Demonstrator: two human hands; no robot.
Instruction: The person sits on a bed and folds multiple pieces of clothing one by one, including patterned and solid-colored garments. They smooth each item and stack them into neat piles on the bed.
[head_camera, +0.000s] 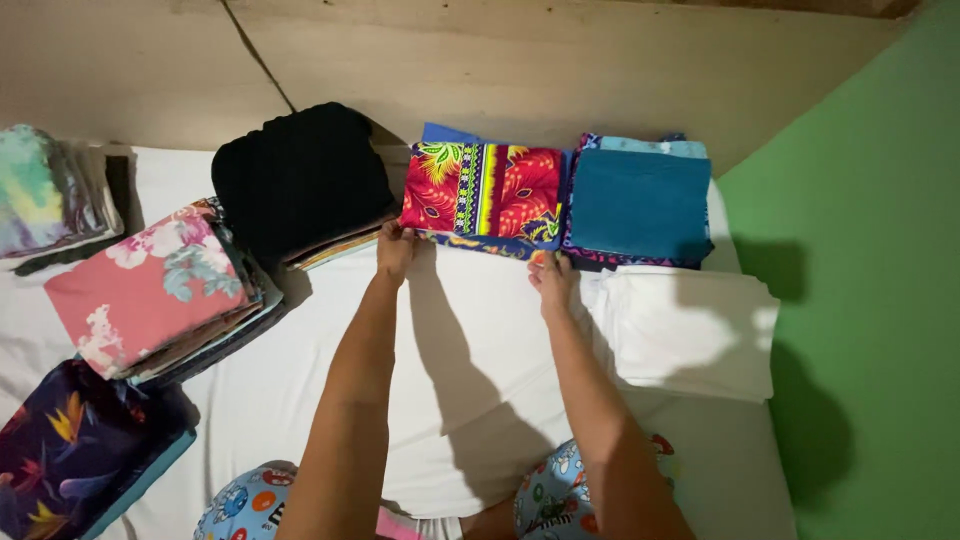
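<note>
Our left hand (394, 248) pinches the near left corner of the red patterned folded cloth (483, 190); our right hand (551, 277) grips its near right corner; the cloth lies on the white bed (470, 350), just beyond both hands. Left of the left hand sits a black folded stack (300, 175); right of the right hand, a teal folded cloth (640, 205). We judge both corners should be kept level so the edges line up squarely.

White bed (470, 340) bearing folded cloth stacks: red (482, 190), teal (638, 205), black (300, 175), pink (145, 290), white (690, 330).
</note>
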